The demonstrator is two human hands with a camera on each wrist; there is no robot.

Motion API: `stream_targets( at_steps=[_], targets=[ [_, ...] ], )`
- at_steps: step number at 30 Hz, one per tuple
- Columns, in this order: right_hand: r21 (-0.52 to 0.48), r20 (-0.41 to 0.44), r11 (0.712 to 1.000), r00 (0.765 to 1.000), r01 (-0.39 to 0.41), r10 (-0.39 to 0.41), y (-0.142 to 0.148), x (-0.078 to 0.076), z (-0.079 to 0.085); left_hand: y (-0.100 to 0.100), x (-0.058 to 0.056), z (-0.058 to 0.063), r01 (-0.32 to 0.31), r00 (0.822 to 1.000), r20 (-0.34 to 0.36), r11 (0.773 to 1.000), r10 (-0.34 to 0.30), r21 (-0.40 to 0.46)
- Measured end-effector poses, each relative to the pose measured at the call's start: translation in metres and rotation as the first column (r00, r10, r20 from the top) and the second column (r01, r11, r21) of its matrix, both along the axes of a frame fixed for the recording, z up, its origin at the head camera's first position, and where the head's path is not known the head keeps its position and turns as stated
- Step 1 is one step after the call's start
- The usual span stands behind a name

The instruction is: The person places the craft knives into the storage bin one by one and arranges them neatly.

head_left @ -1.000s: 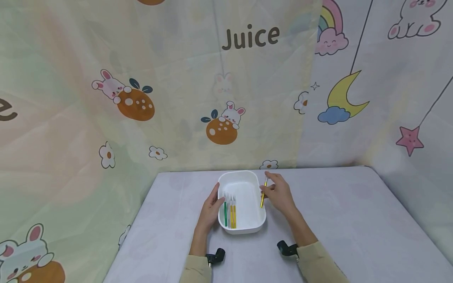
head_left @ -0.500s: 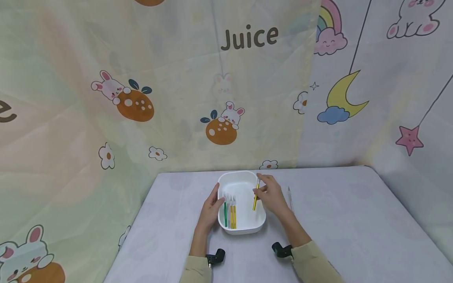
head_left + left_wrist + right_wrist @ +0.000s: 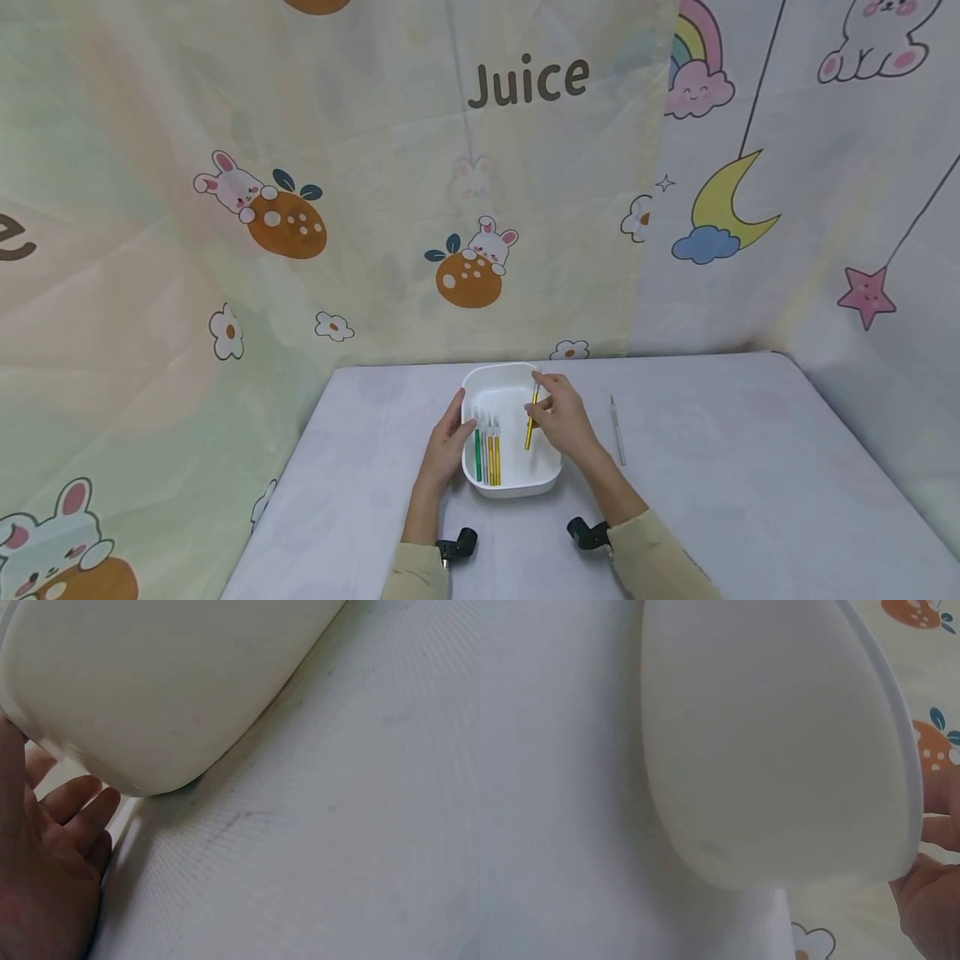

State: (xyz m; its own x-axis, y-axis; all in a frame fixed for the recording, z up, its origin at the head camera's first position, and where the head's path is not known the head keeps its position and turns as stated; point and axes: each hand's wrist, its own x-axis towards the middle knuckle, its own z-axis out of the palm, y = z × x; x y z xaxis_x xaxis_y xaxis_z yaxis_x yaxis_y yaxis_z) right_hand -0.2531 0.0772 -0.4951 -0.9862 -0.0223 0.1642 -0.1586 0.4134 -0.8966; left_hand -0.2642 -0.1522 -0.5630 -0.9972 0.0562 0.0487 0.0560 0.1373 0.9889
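Note:
A white rounded tray (image 3: pixel 513 392) stands on the table, its outer wall filling much of both wrist views. My left hand (image 3: pixel 444 446) grips its left side, thumb over the rim and fingers along the outside. Between thumb and fingers, my right hand (image 3: pixel 567 423) pinches a slim yellow pen-like stick (image 3: pixel 529 433) with a pale upper end, over the tray's right half. Inside, on the left, lie several similar sticks side by side: a green one (image 3: pixel 477 455), silvery ones and yellow ones (image 3: pixel 497 463). In the right wrist view the tray wall hides the stick.
A thin silvery-white stick (image 3: pixel 618 430) lies on the white tablecloth (image 3: pixel 720 467) right of the tray. Behind the table hangs a printed cloth (image 3: pixel 390 208) with rabbits and fruit. A black camera mount (image 3: pixel 588 533) sits on each wrist.
My right hand has moved left with the yellow stick, from beside the tray's right rim to over its inside. The silvery stick on the table has come into view. The left hand keeps its place.

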Motion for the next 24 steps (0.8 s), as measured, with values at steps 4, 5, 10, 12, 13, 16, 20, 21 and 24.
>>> stream_targets(
  at_steps=[4, 5, 10, 12, 13, 16, 20, 21, 24],
  targets=[
    [0.012, -0.01, 1.0, 1.0, 0.001, -0.001, -0.002, 0.0, -0.002, 0.0, 0.0, 0.0, -0.001, 1.0, -0.002, 1.0, 0.001, 0.002],
    [0.011, -0.014, 1.0, 1.0, -0.001, 0.002, -0.003, 0.0, -0.002, 0.0, 0.0, 0.0, -0.004, 1.0, -0.003, 1.0, 0.004, -0.001],
    [0.001, -0.02, 1.0, 1.0, -0.013, 0.013, -0.008, 0.0, -0.001, 0.0, 0.0, 0.0, -0.011, 1.0, -0.003, 1.0, 0.011, -0.013],
    [-0.002, -0.022, 1.0, 1.0, -0.019, 0.019, -0.01, 0.0, 0.0, 0.0, 0.001, 0.0, -0.011, 1.0, -0.001, 1.0, 0.011, -0.017],
    [-0.003, -0.023, 1.0, 1.0, -0.018, 0.018, -0.012, 0.0, 0.001, 0.0, 0.001, 0.001, -0.012, 1.0, 0.0, 1.0, 0.012, -0.02],
    [-0.002, -0.027, 1.0, 1.0, -0.014, 0.014, -0.016, 0.001, 0.002, 0.0, 0.001, 0.001, -0.012, 1.0, 0.0, 1.0, 0.012, -0.026],
    [0.005, -0.031, 1.0, 1.0, -0.003, 0.003, -0.02, 0.0, 0.001, 0.0, 0.002, 0.002, -0.01, 1.0, 0.003, 1.0, 0.01, -0.023],
    [0.006, -0.029, 1.0, 1.0, -0.002, 0.002, -0.021, 0.0, 0.001, 0.0, 0.002, 0.002, -0.011, 1.0, 0.004, 1.0, 0.012, -0.026],
    [0.004, -0.03, 1.0, 1.0, 0.0, 0.001, -0.024, 0.0, 0.0, 0.0, 0.002, 0.002, -0.012, 1.0, 0.005, 1.0, 0.012, -0.028]
  ],
)
